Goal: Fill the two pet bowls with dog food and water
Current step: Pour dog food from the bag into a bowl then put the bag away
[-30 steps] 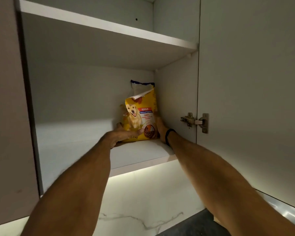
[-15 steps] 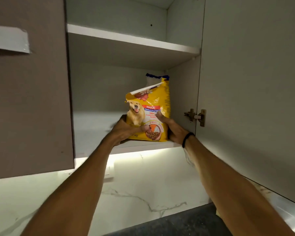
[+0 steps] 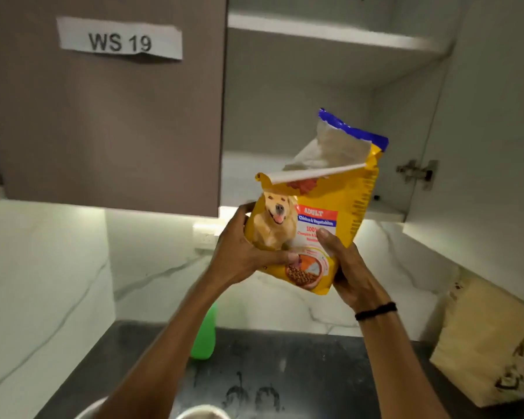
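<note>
Holding an opened bag of dog food [image 3: 324, 225] in mid-air between both hands, a person stands at a kitchen counter below an open wall cupboard [image 3: 315, 122]. The left hand [image 3: 242, 252] wraps around the bag's lower left edge, thumb across the printed front; the right hand [image 3: 345, 267] cups its lower right corner, with a dark band on that wrist. This looks like the fetching step: the food is in hand, not yet poured. The bag is glossy yellow plastic, crinkled and soft-sided, tilted to the right, its torn top gaping to show a pale lining and a blue strip along the seal. Because the mouth is loose and floppy, the next move likely calls for lowering it over a bowl and tipping slowly. Two round bowl rims [image 3: 200, 412] just show at the bottom edge, on a dark, smeared countertop [image 3: 285, 358]. A green plastic bottle [image 3: 204, 337] stands behind the left forearm. White marble-veined wall panels rise behind; a worn wooden board [image 3: 490, 343] leans at the right.
</note>
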